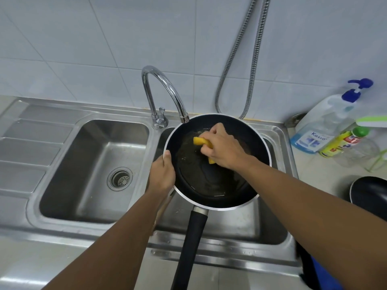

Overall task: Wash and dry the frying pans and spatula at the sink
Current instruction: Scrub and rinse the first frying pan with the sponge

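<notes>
Pan [209, 181] w/ yellow sponge [199, 141] inside

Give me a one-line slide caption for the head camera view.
Left hand grips the rim of the black frying pan over the sink while right hand presses a yellow sponge inside.

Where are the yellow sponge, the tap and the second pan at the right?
yellow sponge [199, 141]: head view, on its exposed left end.
tap [151, 69]: head view, on the top of the chrome arch.
second pan [370, 192]: head view, on its dark body near the right edge.
</notes>
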Demonstrator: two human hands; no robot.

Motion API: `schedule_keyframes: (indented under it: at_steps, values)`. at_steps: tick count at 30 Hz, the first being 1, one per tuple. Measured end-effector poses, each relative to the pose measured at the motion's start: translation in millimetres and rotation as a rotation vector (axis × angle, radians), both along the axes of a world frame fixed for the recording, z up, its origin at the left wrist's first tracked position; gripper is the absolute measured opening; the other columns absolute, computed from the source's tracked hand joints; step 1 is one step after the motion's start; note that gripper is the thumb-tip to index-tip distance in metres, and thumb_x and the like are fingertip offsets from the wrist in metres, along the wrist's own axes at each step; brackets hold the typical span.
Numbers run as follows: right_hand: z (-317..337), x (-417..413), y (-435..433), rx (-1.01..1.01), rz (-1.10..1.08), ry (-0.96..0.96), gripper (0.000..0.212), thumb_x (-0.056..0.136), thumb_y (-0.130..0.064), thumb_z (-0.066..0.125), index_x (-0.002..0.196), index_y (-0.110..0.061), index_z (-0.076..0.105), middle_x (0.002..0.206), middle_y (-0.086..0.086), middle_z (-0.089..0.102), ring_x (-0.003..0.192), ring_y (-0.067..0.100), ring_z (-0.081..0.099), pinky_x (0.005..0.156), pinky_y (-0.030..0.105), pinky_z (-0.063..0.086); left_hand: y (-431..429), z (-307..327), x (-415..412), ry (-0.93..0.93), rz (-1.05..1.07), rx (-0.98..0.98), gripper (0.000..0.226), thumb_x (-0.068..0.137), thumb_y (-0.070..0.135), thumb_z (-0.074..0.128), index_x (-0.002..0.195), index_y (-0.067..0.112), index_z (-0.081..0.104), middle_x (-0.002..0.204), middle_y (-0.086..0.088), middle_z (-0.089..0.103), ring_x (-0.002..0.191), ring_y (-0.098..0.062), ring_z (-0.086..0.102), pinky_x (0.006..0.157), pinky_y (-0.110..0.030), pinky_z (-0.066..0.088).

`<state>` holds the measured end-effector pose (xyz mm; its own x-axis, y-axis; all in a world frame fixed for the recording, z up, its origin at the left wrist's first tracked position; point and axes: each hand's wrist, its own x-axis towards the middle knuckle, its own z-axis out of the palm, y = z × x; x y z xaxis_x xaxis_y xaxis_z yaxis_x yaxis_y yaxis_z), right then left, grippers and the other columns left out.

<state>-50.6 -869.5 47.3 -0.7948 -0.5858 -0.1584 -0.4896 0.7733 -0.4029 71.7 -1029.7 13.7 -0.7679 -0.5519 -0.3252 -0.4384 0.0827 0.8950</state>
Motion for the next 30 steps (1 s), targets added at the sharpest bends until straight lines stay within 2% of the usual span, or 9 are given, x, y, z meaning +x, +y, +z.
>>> schedule_keyframes:
  at_steps: [4,7,10,12,15,21,25,28,30]
  values:
    - [1.0,5.4,-10.1,0.057,-0.014,0.012,0.049,0.092,-0.073,0.050,0.098,-0.025,0.058,0.099,-0.003,0.056,0.093,0.022,0.060,0.082,0.043,0.049,2.7,4.2,-6.2,0.007,0.005,0.012,0.049,0.111,0.042,0.028,0.103,0.015,0.068,0.098,-0.005,0.070,0.099,-0.020,0.066,0.087,-0.035,0.052]
    - [6.9,9.7,-13.6,0.076,-0.028,0.075,0.048,0.102,-0.063,0.035,0.082,-0.024,0.054,0.082,-0.003,0.060,0.081,0.020,0.062,0.083,0.044,0.051,3.3,4.1,-9.7,-0.008,-0.007,-0.002,0.054,0.110,0.046,0.027,0.111,0.011,0.068,0.101,-0.007,0.070,0.101,-0.021,0.066,0.092,-0.039,0.053]
    - [12.1,8.7,-14.5,0.114,-0.024,0.078,0.048,0.106,-0.047,0.035,0.068,-0.023,0.051,0.070,-0.004,0.054,0.066,0.012,0.054,0.077,0.041,0.049,4.4,0.9,-10.8,-0.034,-0.004,-0.020,0.058,0.108,0.052,0.027,0.110,0.012,0.069,0.100,-0.007,0.071,0.100,-0.023,0.067,0.098,-0.051,0.053]
    - [14.0,7.5,-15.5,0.143,-0.020,0.062,0.048,0.105,-0.043,0.035,0.065,-0.021,0.051,0.070,-0.003,0.054,0.065,0.013,0.051,0.074,0.039,0.045,6.8,1.4,-10.6,-0.035,-0.003,-0.020,0.058,0.108,0.050,0.028,0.108,0.011,0.070,0.099,-0.008,0.071,0.099,-0.024,0.067,0.098,-0.052,0.053]
    - [12.7,6.8,-16.8,0.132,-0.034,0.013,0.048,0.104,-0.040,0.038,0.066,-0.017,0.056,0.072,0.000,0.057,0.068,0.016,0.056,0.072,0.038,0.044,10.8,4.3,-8.8,-0.033,-0.005,-0.012,0.055,0.109,0.047,0.029,0.099,0.010,0.069,0.094,-0.009,0.070,0.093,-0.023,0.066,0.096,-0.050,0.054]
    - [1.4,9.4,1.8,0.049,-0.114,-0.103,0.046,0.104,-0.037,0.037,0.069,-0.015,0.057,0.074,0.005,0.058,0.072,0.023,0.062,0.073,0.042,0.052,16.0,3.7,-7.1,-0.032,0.000,0.000,0.053,0.109,0.046,0.029,0.110,0.010,0.068,0.101,-0.007,0.070,0.099,-0.022,0.066,0.098,-0.048,0.054]
    - [-0.7,10.2,18.3,0.010,-0.092,-0.059,0.044,0.106,-0.052,0.032,0.087,-0.020,0.055,0.081,-0.001,0.062,0.075,0.018,0.062,0.081,0.046,0.055,19.3,4.7,-7.0,-0.040,0.003,-0.010,0.054,0.110,0.046,0.028,0.110,0.009,0.067,0.100,-0.008,0.069,0.099,-0.023,0.066,0.093,-0.043,0.054]
    - [1.6,7.4,39.1,-0.053,-0.092,-0.033,0.037,0.096,-0.065,0.048,0.114,-0.032,0.050,0.113,-0.006,0.051,0.094,0.016,0.058,0.082,0.040,0.046,23.6,7.3,-8.0,-0.053,0.015,-0.016,0.055,0.110,0.047,0.027,0.117,0.009,0.067,0.104,-0.007,0.069,0.102,-0.023,0.065,0.094,-0.043,0.053]
    - [6.3,4.9,61.0,-0.241,-0.169,0.045,0.037,0.087,-0.058,0.066,0.116,-0.039,0.055,0.118,-0.009,0.044,0.100,0.013,0.054,0.085,0.036,0.045,26.5,9.8,-10.3,-0.062,0.021,-0.027,0.056,0.110,0.047,0.027,0.121,0.009,0.066,0.106,-0.008,0.069,0.102,-0.024,0.065,0.094,-0.044,0.053]
